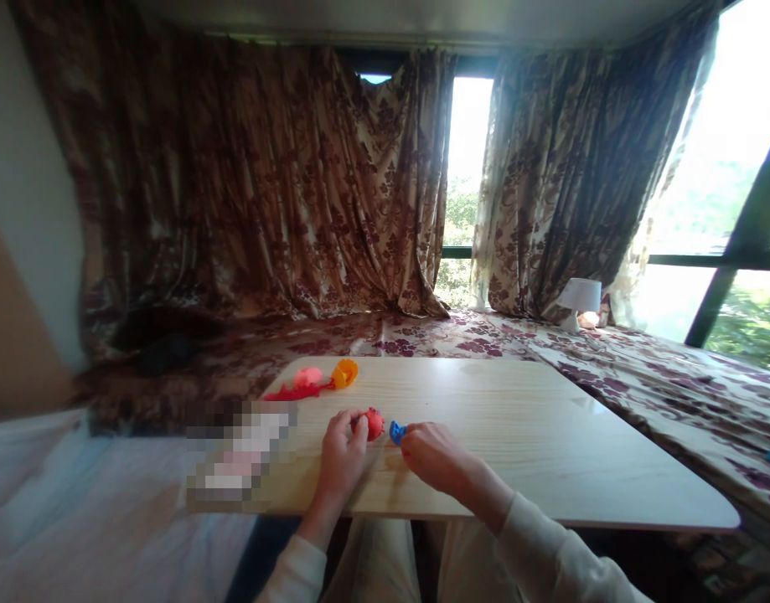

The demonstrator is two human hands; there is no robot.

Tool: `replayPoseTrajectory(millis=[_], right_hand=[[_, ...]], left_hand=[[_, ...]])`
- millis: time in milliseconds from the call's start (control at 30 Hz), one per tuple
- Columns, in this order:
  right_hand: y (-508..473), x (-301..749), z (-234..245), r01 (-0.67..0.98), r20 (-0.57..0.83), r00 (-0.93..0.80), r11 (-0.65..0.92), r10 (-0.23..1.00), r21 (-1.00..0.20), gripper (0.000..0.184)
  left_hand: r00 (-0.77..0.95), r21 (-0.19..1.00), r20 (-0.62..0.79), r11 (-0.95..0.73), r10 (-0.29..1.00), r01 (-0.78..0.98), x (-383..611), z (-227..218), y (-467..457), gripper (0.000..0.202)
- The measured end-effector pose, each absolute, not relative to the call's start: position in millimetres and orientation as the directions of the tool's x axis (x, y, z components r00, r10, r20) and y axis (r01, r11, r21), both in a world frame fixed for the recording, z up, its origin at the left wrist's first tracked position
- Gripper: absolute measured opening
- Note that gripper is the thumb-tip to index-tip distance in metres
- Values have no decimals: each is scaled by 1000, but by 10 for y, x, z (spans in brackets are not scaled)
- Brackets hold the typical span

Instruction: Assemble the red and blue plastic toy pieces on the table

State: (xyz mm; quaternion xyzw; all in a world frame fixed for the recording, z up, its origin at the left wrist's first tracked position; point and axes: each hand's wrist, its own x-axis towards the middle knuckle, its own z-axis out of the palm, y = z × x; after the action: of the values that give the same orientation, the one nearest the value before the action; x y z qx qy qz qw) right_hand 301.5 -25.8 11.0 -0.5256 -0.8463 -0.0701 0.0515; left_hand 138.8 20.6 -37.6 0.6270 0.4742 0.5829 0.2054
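Observation:
Over the front middle of the wooden table point(516, 435), my left hand point(343, 444) is closed on a small round red toy piece point(374, 425) with little bumps on it. Just to its right, my right hand point(431, 452) is closed around a small blue plastic piece point(397, 432), whose end sticks out towards the red piece. A narrow gap separates the two pieces. The parts of both that lie inside my fingers are hidden.
At the table's back left lie a yellow cup-shaped piece point(345, 374), a pink rounded piece point(307, 378) and a long red spiky piece point(297, 392). A blurred-out patch point(243, 456) covers the left edge. A white lamp point(579, 297) stands beyond, near patterned curtains point(284, 184).

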Motion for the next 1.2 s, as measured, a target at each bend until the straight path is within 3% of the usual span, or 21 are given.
replayPoseTrajectory(millis=[67, 267, 567, 933, 1100, 1200], right_hand=[[-241, 3002, 119, 898, 160, -439, 432, 884, 80, 21], [-30, 3136, 215, 931, 303, -338, 364, 891, -32, 25], [-165, 3116, 202, 891, 189, -431, 450, 882, -68, 21], [-160, 3043, 299, 933, 211, -344, 358, 915, -30, 21], [-156, 2933, 431, 854, 405, -364, 474, 839, -214, 21], [-64, 2884, 309, 782, 371, -379, 507, 848, -361, 20]], left_hand=[[-131, 813, 533, -464, 836, 351, 1389, -372, 197, 23], [-137, 820, 523, -454, 841, 349, 1395, -373, 192, 24], [-118, 815, 525, -457, 843, 356, 1391, -399, 219, 24], [-70, 724, 628, -550, 775, 416, 1385, -371, 185, 20], [95, 637, 672, -638, 735, 433, 1394, -346, 159, 15], [55, 692, 644, -612, 763, 384, 1397, -336, 149, 14]])
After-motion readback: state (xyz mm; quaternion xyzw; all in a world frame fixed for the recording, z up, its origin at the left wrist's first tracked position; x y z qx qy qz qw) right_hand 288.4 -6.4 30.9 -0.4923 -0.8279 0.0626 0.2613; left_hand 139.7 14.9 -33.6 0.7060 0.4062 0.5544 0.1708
